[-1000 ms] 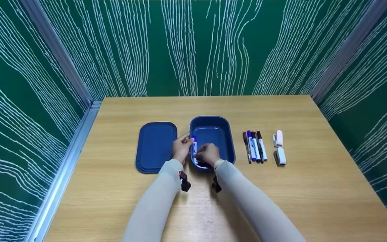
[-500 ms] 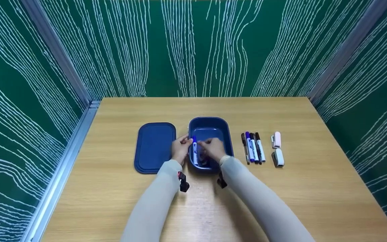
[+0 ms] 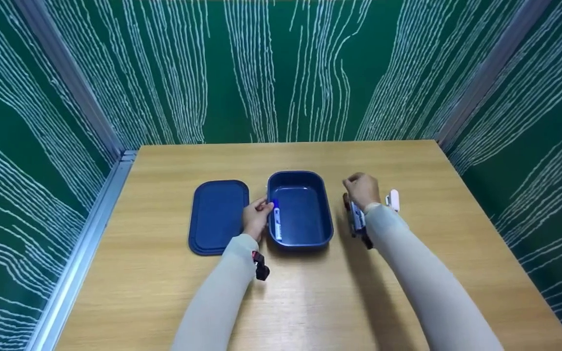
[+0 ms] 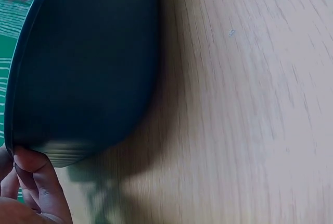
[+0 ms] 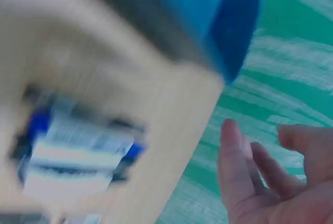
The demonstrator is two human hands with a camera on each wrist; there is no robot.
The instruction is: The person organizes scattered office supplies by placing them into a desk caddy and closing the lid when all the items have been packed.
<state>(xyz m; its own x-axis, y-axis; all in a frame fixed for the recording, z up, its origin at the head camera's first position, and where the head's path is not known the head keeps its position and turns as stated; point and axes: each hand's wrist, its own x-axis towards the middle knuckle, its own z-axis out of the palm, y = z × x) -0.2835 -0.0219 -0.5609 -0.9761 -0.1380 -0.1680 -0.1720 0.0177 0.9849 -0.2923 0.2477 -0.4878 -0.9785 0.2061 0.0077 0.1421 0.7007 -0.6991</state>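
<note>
My left hand pinches the left rim of a dark blue plastic box between thumb and fingers. The left wrist view shows those fingers at the rim, close against the outer wall. Inside the box, along its left side, lies a white marker with a blue cap. My right hand is over a row of pens and markers, its forearm partly hiding them. In the right wrist view its fingers are loosely bent with nothing between them. The row appears blurred there.
A dark blue lid lies flat left of the box. A small pale stapler-like object sits to the right of the markers, partly behind the right sleeve. Green walls with white lines stand behind the wooden table.
My right hand has left the marker in the box and moved right, over the row of pens and markers. My left hand keeps its grip on the rim.
</note>
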